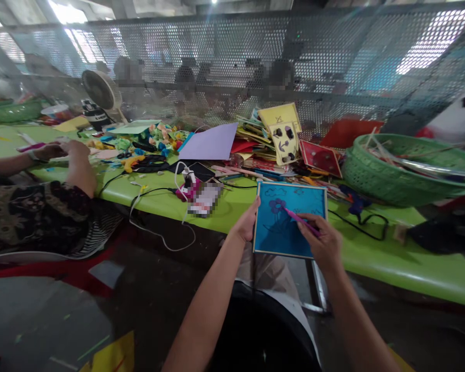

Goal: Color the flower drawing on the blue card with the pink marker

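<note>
My left hand [249, 222] grips the left edge of a blue board [271, 240] with a pale border, tilted up at the front edge of the table. Between the fingers of my right hand [323, 238] is a pink-purple marker [303, 222], its tip at the purple flower [277, 206] drawn on the board. Dark outlines of a cloud, a stem and leaves also show on the blue surface. The right hand covers the board's lower right side.
On the green table [232, 217] lie a phone [206, 200], a pink power strip [187, 189] with cables, a purple sheet [209, 143] and stacked cards. A green basket [403, 175] stands right. At left, a co-worker's hands [60, 149] work beside a fan [101, 92].
</note>
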`<state>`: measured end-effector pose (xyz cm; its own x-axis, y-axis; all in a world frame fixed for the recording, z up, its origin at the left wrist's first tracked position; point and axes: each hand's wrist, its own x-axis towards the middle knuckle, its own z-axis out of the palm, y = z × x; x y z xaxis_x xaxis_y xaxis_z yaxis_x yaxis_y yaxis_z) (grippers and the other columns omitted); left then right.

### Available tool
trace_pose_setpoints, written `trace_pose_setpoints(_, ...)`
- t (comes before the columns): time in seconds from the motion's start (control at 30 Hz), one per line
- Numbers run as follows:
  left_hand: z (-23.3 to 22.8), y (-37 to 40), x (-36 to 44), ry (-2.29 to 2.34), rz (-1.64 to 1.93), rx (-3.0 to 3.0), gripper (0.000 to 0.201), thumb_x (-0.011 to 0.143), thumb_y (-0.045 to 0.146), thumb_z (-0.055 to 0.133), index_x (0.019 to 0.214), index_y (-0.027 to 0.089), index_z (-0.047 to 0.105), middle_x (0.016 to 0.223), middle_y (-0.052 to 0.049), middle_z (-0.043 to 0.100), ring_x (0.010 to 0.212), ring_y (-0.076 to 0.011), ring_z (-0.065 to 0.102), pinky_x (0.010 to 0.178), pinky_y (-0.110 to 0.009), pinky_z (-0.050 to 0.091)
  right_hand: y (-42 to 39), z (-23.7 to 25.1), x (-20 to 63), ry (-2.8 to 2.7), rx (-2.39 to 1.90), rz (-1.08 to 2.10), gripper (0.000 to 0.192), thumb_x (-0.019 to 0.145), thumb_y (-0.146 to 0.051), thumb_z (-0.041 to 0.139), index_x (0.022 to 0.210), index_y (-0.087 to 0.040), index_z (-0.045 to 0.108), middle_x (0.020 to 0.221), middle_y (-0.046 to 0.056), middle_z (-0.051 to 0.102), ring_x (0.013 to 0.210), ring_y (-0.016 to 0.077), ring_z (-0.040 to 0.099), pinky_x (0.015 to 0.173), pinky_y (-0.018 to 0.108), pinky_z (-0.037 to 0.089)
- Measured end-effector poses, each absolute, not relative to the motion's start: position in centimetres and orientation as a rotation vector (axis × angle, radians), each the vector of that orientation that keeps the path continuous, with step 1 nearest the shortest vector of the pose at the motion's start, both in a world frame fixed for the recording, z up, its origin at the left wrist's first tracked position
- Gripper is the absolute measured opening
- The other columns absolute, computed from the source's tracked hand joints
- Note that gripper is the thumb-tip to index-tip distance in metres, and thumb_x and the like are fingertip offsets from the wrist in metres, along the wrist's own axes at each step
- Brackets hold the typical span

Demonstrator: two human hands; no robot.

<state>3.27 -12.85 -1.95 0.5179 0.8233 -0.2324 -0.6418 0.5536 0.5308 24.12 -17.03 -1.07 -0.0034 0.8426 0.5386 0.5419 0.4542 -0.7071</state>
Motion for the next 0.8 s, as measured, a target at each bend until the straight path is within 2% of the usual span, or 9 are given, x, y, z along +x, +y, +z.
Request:
trace_pose_setpoints(0.17, -2.4, -12.7, 3.1, 0.478, 0.905, 0.388, 0.065, 0.103, 0.060, 0.037, 0.136, 0.011, 0.064, 0.104, -0.015, 0.080, 0.093, -0.0277, 0.078, 0.097, -0.048, 0.058, -17.0, -1.2, 24.2, -1.624, -1.214, 0.426, 0.025, 0.089, -0.040, 0.070, 0.104, -0.022, 0.077, 0.080, 0.001, 0.069, 0.066, 0.0160, 0.056, 0.063, 0.030, 0.045)
trace_pose_setpoints(0.33, -2.4, -11.6, 2.3, 0.425, 0.850, 0.393, 0.066, 0.101, 0.061, 0.042, 0.133, 0.008, 0.065, 0.103, -0.017, 0.080, 0.091, -0.0287, 0.078, 0.095, -0.048, 0.058, -15.9, -0.7, 25.1, -1.425, -1.125, 0.638, 0.029, 0.086, -0.043, 0.073, 0.107, -0.022, 0.076, 0.077, 0.001, 0.065, 0.066, 0.0160, 0.056, 0.060, 0.029, 0.045)
trace_pose_setpoints(0.47, -1.1, -9.8, 1.2, 0.543, 0.887, 0.422, 0.044, 0.099, 0.043, 0.050, 0.119, 0.009, 0.070, 0.089, -0.012, 0.081, 0.075, -0.0244, 0.077, 0.081, -0.039, 0.062, -14.4, 0.4, 26.1, -1.394, -1.112, 0.793, 0.032, 0.086, -0.044, 0.074, 0.111, -0.024, 0.075, 0.082, 0.001, 0.067, 0.072, 0.0167, 0.060, 0.065, 0.029, 0.050)
trace_pose_setpoints(0.57, 0.1, -8.4, 0.5, 0.616, 0.958, 0.476, 0.026, 0.092, 0.025, 0.057, 0.108, 0.012, 0.072, 0.075, -0.006, 0.078, 0.062, -0.0194, 0.073, 0.071, -0.032, 0.061, -13.1, 1.3, 26.4, -1.435, -1.128, 0.850, 0.032, 0.086, -0.046, 0.074, 0.111, -0.025, 0.074, 0.087, 0.002, 0.069, 0.076, 0.0175, 0.063, 0.070, 0.030, 0.052)
trace_pose_setpoints(0.63, 0.6, -7.5, 0.3, 0.630, 1.023, 0.532, 0.025, 0.086, 0.017, 0.060, 0.108, 0.015, 0.072, 0.074, -0.003, 0.077, 0.057, -0.0167, 0.070, 0.069, -0.030, 0.060, -12.1, 1.6, 26.4, -1.481, -1.136, 0.869, 0.034, 0.086, -0.047, 0.075, 0.111, -0.024, 0.074, 0.088, 0.003, 0.070, 0.078, 0.0183, 0.063, 0.072, 0.031, 0.053)
trace_pose_setpoints(0.73, 0.7, -6.4, 0.3, 0.692, 1.067, 0.616, 0.032, 0.081, 0.015, 0.062, 0.112, 0.017, 0.072, 0.081, -0.003, 0.078, 0.063, -0.0178, 0.071, 0.075, -0.033, 0.061, -10.5, 1.8, 26.3, -1.564, -1.137, 0.868, 0.035, 0.086, -0.048, 0.075, 0.110, -0.024, 0.073, 0.088, 0.003, 0.070, 0.080, 0.0191, 0.062, 0.074, 0.032, 0.052)
trace_pose_setpoints(0.8, 0.4, -5.8, 0.5, 0.742, 1.083, 0.652, 0.035, 0.080, 0.018, 0.065, 0.115, 0.017, 0.071, 0.091, -0.006, 0.079, 0.079, -0.0230, 0.075, 0.085, -0.038, 0.060, -9.3, 1.7, 26.2, -1.621, -1.138, 0.873, 0.034, 0.086, -0.048, 0.074, 0.109, -0.024, 0.073, 0.091, 0.003, 0.070, 0.083, 0.0195, 0.062, 0.075, 0.032, 0.051)
